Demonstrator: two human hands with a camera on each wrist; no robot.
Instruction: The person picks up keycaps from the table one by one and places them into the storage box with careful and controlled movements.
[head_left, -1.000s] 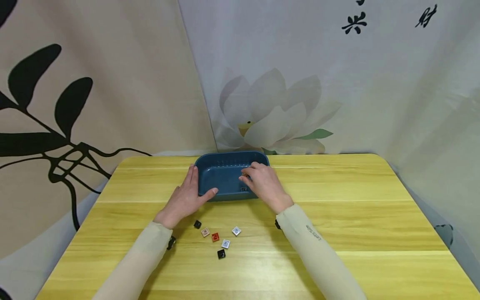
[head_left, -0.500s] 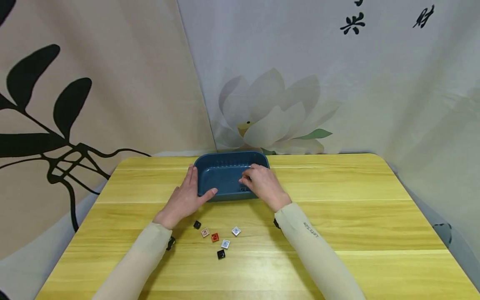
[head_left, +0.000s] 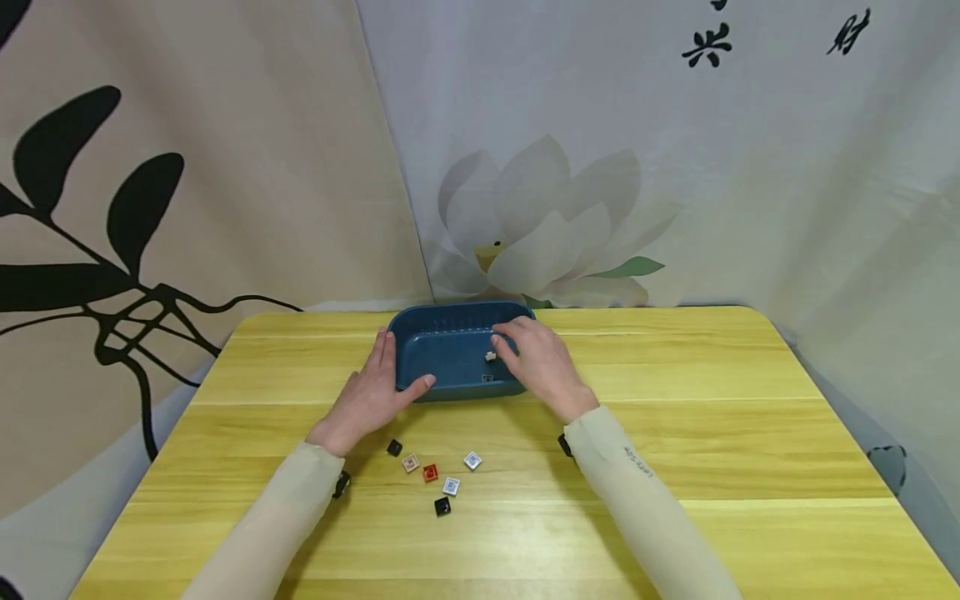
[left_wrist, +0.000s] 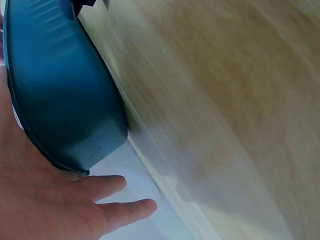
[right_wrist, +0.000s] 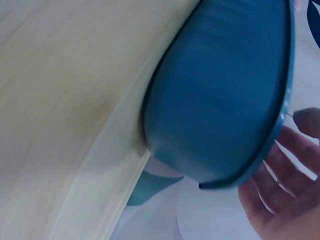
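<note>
A blue rectangular tray (head_left: 438, 346) stands at the table's far edge. My left hand (head_left: 369, 396) rests on its left end, fingers fairly straight along the side and thumb over the front rim. In the left wrist view, two fingertips (left_wrist: 132, 210) extend past the tray's end. My right hand (head_left: 546, 367) is over the tray's right end, its thumb and fingers apart and nothing between them. Just left of that thumb, a small pale cube-like piece (head_left: 491, 356) lies in the tray. A dark square piece (head_left: 487, 377) lies near the front wall inside.
Several small square pieces lie on the wooden table (head_left: 712, 450) before the tray: black (head_left: 394, 447), pale pink (head_left: 410, 462), red (head_left: 430, 472), white (head_left: 472, 460), another white (head_left: 451, 486) and another black (head_left: 442, 506). A printed cloth (head_left: 300, 167) hangs behind the table.
My right hand has let go of the small pale piece inside the tray and shifted slightly right, its fingers spreading. My left hand stays in place.
</note>
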